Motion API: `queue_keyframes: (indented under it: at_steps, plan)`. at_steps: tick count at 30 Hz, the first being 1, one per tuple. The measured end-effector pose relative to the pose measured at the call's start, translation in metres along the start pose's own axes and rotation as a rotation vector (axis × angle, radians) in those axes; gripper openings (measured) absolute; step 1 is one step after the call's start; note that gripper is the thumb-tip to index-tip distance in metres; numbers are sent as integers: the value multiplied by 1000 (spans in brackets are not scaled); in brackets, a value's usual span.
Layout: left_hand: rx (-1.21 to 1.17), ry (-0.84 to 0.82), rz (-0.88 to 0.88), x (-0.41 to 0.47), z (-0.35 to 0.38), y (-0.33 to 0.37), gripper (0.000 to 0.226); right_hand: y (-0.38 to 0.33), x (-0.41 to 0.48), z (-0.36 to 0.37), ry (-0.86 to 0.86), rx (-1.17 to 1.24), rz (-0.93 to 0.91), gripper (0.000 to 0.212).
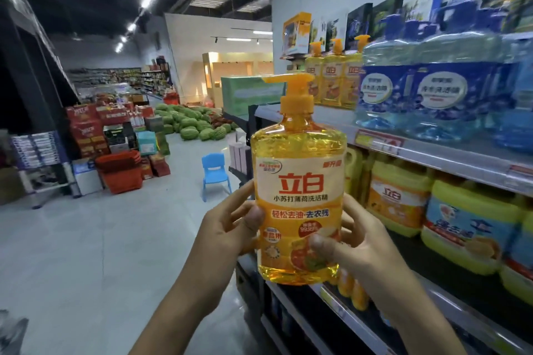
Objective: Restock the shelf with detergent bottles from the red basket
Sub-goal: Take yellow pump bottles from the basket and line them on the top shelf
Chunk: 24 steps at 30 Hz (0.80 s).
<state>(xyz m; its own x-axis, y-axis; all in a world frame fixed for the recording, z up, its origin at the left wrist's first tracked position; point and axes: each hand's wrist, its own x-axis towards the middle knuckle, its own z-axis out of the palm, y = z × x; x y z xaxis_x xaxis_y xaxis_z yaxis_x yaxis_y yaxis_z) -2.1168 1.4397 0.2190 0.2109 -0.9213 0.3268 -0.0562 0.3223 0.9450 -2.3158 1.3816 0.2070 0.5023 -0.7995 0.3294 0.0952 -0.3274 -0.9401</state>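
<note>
Here: left hand (230,225) and right hand (354,242) both gripping lower half of detergent bottle (298,196), thumbs on front label, forearms raised. Bottle upright, held in air beside shelf (461,157). Yellow liquid, orange pump, orange-white label. Fingers behind bottle hidden; goods on shelf blurred.
</note>
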Motion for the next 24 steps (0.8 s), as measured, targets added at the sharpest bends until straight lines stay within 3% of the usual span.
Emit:
queue_keyframes:
  at_steps: [7, 13, 16, 20, 24]
  plan:
    - [-9, -9, -5, 106, -88, -45, 40, 43, 128, 46, 4, -95, -8, 76]
    - [-66, -128, 36, 211, -147, -62, 39, 56, 222, 77, 96, -153, -25, 85]
    - [-109, -254, 70, 269, -149, -65, 46, 52, 258, 69, 192, -149, -24, 89]
    - [-183, -406, 93, 336, -131, -78, 59, 47, 294, 45, 298, -203, -28, 68]
    - [-208, -513, 122, 399, -102, -89, 46, 45, 325, 15, 386, -254, -31, 62]
